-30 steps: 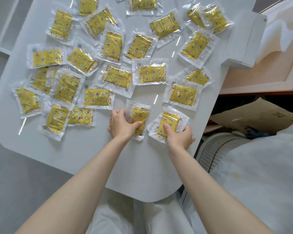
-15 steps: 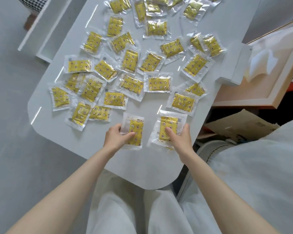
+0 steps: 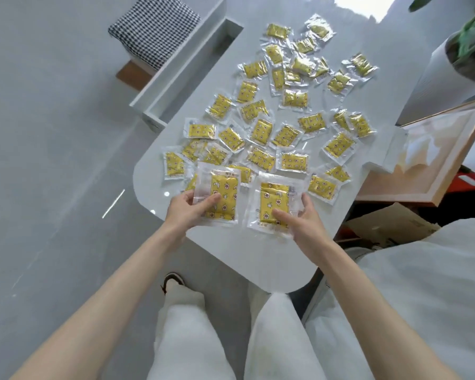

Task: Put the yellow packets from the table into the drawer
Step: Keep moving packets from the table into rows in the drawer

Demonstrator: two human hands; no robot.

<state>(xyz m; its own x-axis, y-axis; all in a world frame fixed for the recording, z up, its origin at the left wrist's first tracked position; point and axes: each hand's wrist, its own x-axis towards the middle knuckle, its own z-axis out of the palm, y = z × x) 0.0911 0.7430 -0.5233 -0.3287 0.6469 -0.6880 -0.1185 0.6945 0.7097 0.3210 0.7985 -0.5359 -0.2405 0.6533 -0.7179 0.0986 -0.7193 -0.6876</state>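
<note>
My left hand [image 3: 188, 208] grips one yellow packet [image 3: 225, 193] in clear wrap, lifted above the near end of the white table [image 3: 231, 250]. My right hand [image 3: 299, 219] holds a second yellow packet [image 3: 273, 202] beside it, thumb on top. Several more yellow packets [image 3: 291, 161] lie scattered over the table beyond my hands. The open white drawer [image 3: 187, 69] sticks out from the table's left side, and its visible inside looks bare.
A stool with a checked cushion [image 3: 154, 28] stands left of the drawer. A framed picture [image 3: 433, 152] leans at the table's right edge, a potted plant [image 3: 472, 42] behind it. A cardboard box [image 3: 390, 226] sits on the floor at right. Grey floor lies to the left.
Both hands have lifted their packets off the table and raised them toward me. My view has pulled back, bringing the drawer and the stool into sight.
</note>
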